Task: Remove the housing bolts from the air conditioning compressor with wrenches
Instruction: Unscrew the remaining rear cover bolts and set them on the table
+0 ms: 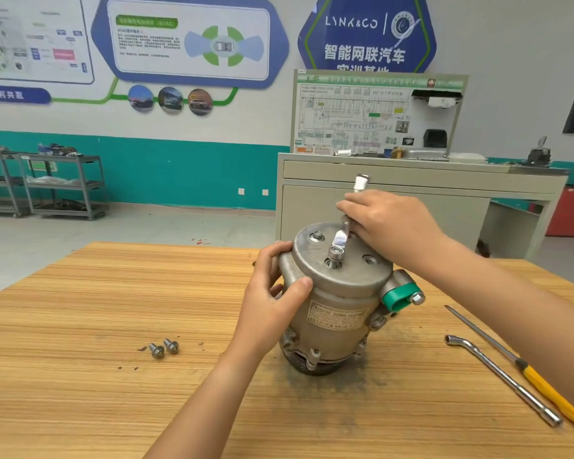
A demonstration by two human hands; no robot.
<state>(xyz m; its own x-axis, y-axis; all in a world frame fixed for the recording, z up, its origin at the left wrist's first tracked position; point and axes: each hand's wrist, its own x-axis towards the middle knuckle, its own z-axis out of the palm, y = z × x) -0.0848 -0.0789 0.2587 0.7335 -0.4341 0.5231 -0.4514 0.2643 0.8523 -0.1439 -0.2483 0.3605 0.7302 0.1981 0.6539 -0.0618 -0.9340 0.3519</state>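
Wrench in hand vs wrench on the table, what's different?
The held wrench is gripped by the right hand; the table wrench lies untouched. The held wrench stands tilted with its socket on a bolt atop the compressor; the table wrench lies flat beside a screwdriver. Both are bright metal with socket ends.

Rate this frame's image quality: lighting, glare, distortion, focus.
Head view throughout: soft, even light, hardly any shadow on the table; glare whites out part of the wrench under the right hand; wide-angle distortion bows the table edge and tilts the cabinet; the wall posters' small print is blurred.
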